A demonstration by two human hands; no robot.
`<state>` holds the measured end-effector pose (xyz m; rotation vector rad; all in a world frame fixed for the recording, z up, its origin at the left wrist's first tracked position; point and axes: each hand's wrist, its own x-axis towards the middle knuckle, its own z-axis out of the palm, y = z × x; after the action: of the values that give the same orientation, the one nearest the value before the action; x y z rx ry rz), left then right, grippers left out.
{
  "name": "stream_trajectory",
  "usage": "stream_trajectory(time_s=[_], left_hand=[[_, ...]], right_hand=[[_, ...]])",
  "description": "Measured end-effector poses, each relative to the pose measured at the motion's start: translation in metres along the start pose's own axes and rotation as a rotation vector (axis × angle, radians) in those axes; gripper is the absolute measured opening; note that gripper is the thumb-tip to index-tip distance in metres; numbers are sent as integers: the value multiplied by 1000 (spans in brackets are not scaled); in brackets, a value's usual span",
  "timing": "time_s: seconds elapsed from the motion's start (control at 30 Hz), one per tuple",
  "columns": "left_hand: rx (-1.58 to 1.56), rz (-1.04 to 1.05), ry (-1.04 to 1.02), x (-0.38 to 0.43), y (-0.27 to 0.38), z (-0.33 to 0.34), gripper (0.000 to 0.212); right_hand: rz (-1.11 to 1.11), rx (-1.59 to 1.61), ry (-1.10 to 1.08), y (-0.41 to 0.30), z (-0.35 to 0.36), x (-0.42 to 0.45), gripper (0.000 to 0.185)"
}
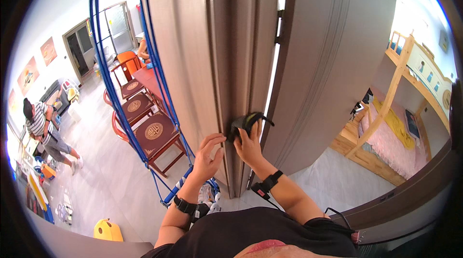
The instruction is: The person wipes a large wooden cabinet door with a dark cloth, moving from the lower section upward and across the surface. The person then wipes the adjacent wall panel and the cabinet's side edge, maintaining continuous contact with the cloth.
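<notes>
Directly ahead rises a brown door frame [238,59], beside a hinged door panel [318,52]. My right hand [249,146] grips a dark, crumpled cloth-like item [246,122] with a bit of yellow-green, pressed against the grooved frame. A dark strap or end of it sticks out towards the door gap. My left hand [209,156] is just to the left, its fingers loosely bent and its fingertips at the frame's edge, holding nothing. Both wrists wear black bands.
Blue swing ropes [119,106] hang at left, before wooden chairs [153,131] and a red table [152,80]. A person [50,131] in a striped top stands far left; another sits beyond the table. A yellow box-like object [107,229] lies lower left. A wooden bunk bed [379,160] stands right.
</notes>
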<state>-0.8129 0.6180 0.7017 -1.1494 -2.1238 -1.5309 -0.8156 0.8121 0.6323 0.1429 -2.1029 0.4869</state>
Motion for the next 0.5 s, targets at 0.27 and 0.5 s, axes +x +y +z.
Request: stream_trajectory(time_s=[0.27,0.5], left_hand=[[-1007,-253,-129,-11,-36,11,53],[-1372,-563,-212,-8,-8,0,60]], right_hand=[[279,807,-73,-23,-46,-47,70],[-187,524,-662,-67,-109,44,51]])
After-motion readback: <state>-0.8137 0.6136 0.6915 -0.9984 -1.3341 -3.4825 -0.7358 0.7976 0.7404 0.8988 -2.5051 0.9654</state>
